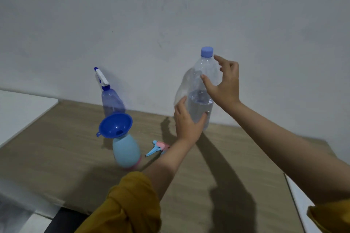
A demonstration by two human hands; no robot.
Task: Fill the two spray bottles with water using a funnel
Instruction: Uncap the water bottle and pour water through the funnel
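Observation:
A large clear water bottle (200, 85) with a blue cap (207, 51) stands near the wall, about half full. My left hand (186, 121) wraps its lower part. My right hand (224, 83) is spread beside its shoulder, the fingertips near the neck and cap, with nothing gripped. A light blue spray bottle (126, 150) with a pink base stands at the left with a blue funnel (115, 125) in its mouth. Its blue and pink spray head (158, 147) lies on the table beside it. Behind stands a blue translucent spray bottle (111, 101) with a white trigger head on.
The wooden table (189, 185) ends at a grey wall (170, 24) close behind the bottles. A white surface (20, 108) adjoins the table at the left, another white edge (303, 204) at the lower right. Long shadows fall toward me.

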